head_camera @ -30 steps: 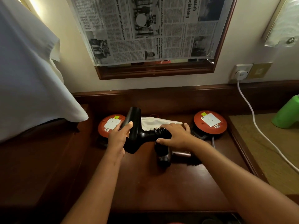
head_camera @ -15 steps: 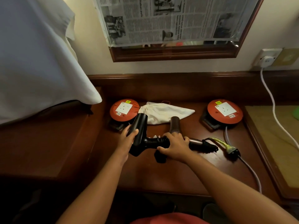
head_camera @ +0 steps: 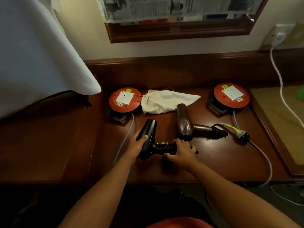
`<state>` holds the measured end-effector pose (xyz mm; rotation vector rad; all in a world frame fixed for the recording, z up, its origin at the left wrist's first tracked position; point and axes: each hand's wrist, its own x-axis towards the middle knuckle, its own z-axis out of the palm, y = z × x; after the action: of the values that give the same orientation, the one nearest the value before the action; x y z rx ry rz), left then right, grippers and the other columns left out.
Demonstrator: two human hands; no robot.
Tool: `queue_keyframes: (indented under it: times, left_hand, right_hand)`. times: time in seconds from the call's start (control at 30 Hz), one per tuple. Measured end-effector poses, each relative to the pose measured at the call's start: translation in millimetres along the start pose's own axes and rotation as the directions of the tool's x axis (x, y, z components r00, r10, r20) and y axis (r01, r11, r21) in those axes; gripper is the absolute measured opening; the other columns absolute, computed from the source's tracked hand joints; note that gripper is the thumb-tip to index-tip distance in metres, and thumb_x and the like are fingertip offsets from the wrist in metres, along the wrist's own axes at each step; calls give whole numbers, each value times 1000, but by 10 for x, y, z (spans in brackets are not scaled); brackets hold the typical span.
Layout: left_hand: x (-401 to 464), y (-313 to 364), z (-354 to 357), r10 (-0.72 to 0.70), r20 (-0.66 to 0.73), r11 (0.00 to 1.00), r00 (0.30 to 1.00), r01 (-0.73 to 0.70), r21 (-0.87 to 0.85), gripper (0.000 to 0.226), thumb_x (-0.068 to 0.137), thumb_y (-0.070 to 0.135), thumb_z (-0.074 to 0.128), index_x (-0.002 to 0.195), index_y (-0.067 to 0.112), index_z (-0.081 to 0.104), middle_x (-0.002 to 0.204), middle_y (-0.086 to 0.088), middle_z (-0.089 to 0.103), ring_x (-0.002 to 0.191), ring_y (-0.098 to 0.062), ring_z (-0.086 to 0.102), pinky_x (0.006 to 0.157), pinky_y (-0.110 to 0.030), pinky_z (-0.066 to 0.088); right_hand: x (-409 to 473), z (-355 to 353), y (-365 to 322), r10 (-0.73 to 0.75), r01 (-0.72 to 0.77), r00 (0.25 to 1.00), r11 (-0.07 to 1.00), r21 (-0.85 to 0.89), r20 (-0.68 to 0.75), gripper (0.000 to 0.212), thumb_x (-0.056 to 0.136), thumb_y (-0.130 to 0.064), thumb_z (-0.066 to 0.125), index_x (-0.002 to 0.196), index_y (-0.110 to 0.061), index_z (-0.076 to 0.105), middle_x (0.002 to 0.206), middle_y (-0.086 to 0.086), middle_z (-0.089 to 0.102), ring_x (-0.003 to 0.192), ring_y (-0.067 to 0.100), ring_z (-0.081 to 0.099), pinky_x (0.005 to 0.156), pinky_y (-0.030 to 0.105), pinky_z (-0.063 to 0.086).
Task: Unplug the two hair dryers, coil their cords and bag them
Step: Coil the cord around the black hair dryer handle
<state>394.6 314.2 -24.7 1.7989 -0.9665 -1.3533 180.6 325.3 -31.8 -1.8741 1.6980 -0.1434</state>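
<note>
A black hair dryer (head_camera: pixel 150 140) lies near the front of the dark wooden desk (head_camera: pixel 205 158). My left hand (head_camera: pixel 136 143) grips its barrel. My right hand (head_camera: pixel 181 153) is curled over the handle's end, hiding what lies under it. A bronze hair dryer (head_camera: pixel 185 123) lies just behind, its handle pointing right to a black strain relief and a yellow-taped cord (head_camera: pixel 230 128). A white cloth drawstring bag (head_camera: pixel 166 101) lies at the back, between two orange extension reels, the left reel (head_camera: pixel 125 102) and the right reel (head_camera: pixel 231 95).
A white plug sits in the wall socket (head_camera: pixel 279 36) at upper right, its white cable (head_camera: pixel 283 89) running down over a tan mat. A white cloth (head_camera: pixel 37 51) hangs over the raised ledge at left. A newspaper-covered mirror frame (head_camera: pixel 177 32) is on the wall.
My view has tilted down and drawn back. Both hands have pulled the black dryer toward the desk's front, away from the bronze dryer, which now lies fully uncovered.
</note>
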Motion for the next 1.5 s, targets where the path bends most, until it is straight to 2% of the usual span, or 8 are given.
queue_keyframes:
  times: [0.13, 0.4, 0.57, 0.67, 0.93, 1.13, 1.37, 1.5]
  left_hand:
    - [135, -99, 46, 1, 32, 1000, 999, 0, -14, 52, 95, 24, 59, 144, 15, 43, 136, -6, 53, 117, -23, 56, 97, -36, 47]
    - [393, -244, 146, 2, 47, 999, 999, -4, 35, 58, 90, 27, 65, 143, 16, 44, 137, -8, 55, 119, -22, 56, 99, -36, 49]
    - [431, -258, 181, 3, 49, 999, 999, -5, 44, 62, 91, 25, 65, 146, 15, 38, 142, -6, 48, 128, -23, 48, 101, -30, 43]
    - [444, -297, 182, -8, 63, 998, 998, 5, 62, 64, 91, 25, 65, 147, 15, 37, 146, -8, 45, 130, -23, 46, 106, -36, 41]
    - [513, -315, 176, -22, 72, 991, 997, 13, 134, 67, 91, 21, 64, 149, 12, 32, 152, -8, 37, 137, -23, 38, 111, -36, 34]
    - [481, -340, 187, -3, 88, 977, 996, -16, 214, 65, 93, 20, 61, 150, 11, 29, 152, -7, 36, 137, -22, 37, 98, -21, 33]
    - [434, -287, 198, 56, 67, 937, 996, -76, 341, 65, 92, 25, 61, 149, 14, 32, 150, -7, 40, 135, -23, 40, 109, -36, 35]
    - [390, -207, 160, 85, 74, 913, 994, -108, 393, 60, 90, 27, 61, 145, 17, 39, 145, -6, 46, 130, -24, 46, 107, -44, 40]
  right_hand:
    - [63, 159, 93, 40, -40, 999, 999, 21, 7, 57, 76, -63, 59, 117, -27, 46, 113, -8, 47, 109, 13, 42, 104, 42, 22]
    - [206, 241, 225, 96, -96, 995, 995, 17, 35, 55, 76, -61, 60, 115, -25, 48, 117, -5, 49, 113, 16, 41, 103, 41, 24]
    - [248, 302, 256, 131, -133, 990, 990, 38, 46, 53, 77, -59, 62, 115, -24, 49, 118, -4, 49, 114, 17, 41, 103, 41, 23]
    - [255, 328, 269, 142, -145, 988, 988, 53, 68, 51, 78, -58, 62, 115, -24, 51, 117, -3, 48, 114, 17, 41, 104, 41, 23]
    - [319, 301, 257, 136, -157, 982, 974, 162, 135, 47, 79, -47, 68, 113, -17, 57, 117, 3, 44, 111, 21, 45, 99, 39, 41]
    - [275, 298, 249, 119, -139, 987, 970, 199, 109, 44, 85, -41, 66, 118, -15, 56, 119, 3, 46, 107, 18, 47, 96, 32, 42]
    - [201, 230, 176, 110, -106, 994, 958, 267, 1, 44, 91, -33, 61, 127, -9, 54, 123, 5, 49, 113, 19, 50, 96, 29, 42]
    - [161, 116, 98, 87, -72, 995, 967, 244, -51, 39, 93, -27, 58, 127, -8, 54, 122, 6, 51, 114, 20, 49, 90, 22, 36]
